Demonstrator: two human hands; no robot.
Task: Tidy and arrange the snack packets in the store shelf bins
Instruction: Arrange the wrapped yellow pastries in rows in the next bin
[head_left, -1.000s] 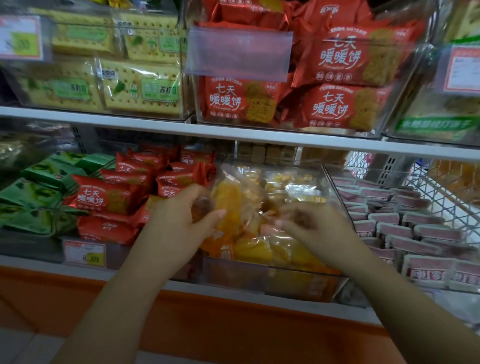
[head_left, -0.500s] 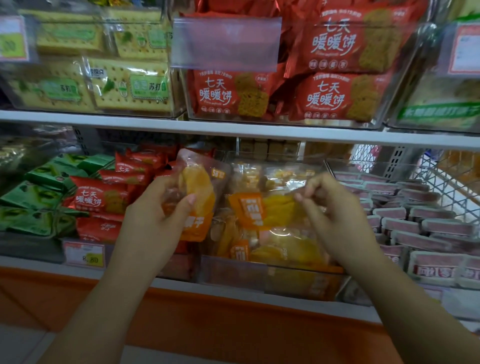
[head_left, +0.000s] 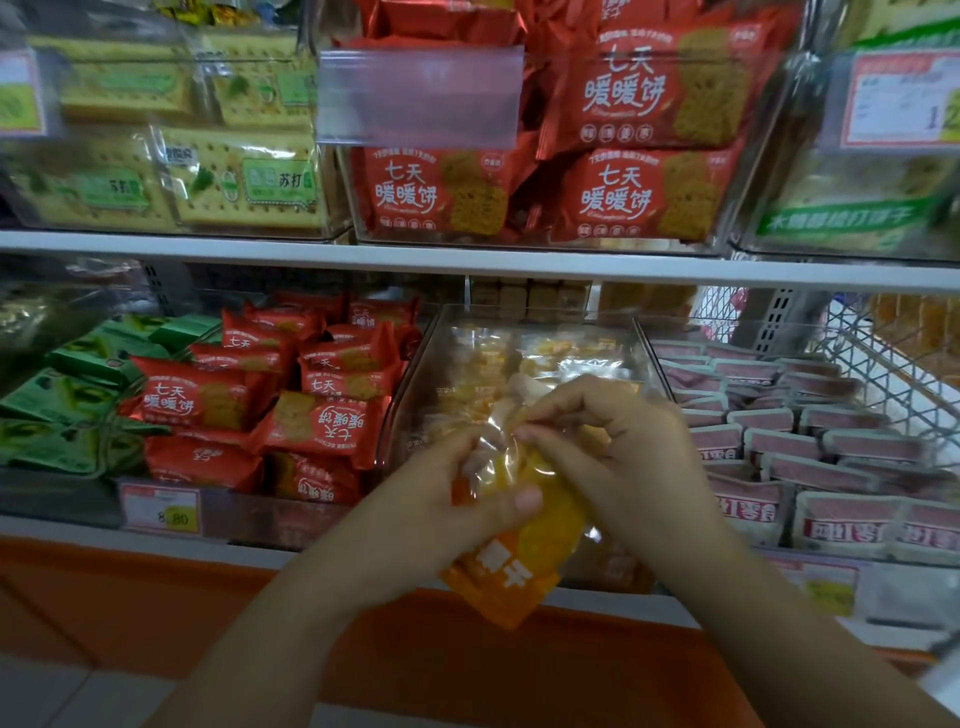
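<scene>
Two hands meet on one orange packet (head_left: 524, 566) in front of the clear bin (head_left: 413, 379), our landmark here. Well left of the bin we see green packets (head_left: 62, 400). Red packets (head_left: 322, 395) are heaped just beside its left wall, and a price tag (head_left: 161, 512) sits below them on the shelf's front lip.

The left hand (head_left: 415, 519) grips the packet at the bin's front wall, thumb laid across the packet's face and fingers curled behind. The packet hangs over the shelf lip, outside the bin. Its long axis is close to upright, with the clear end pointing up toward the bin and the orange printed end pointing down toward us. The right hand (head_left: 623, 457) pinches the clear upper end, with its fingertips beside the left hand's.

More yellow-orange packets lie inside the bin behind the hands. Above the bin's rim an open gap runs up to the upper shelf board (head_left: 467, 260), and in front of the bin the space is open above the orange base panel. Right of the bin, pink packets (head_left: 810, 452) lie in rows against its right wall.
</scene>
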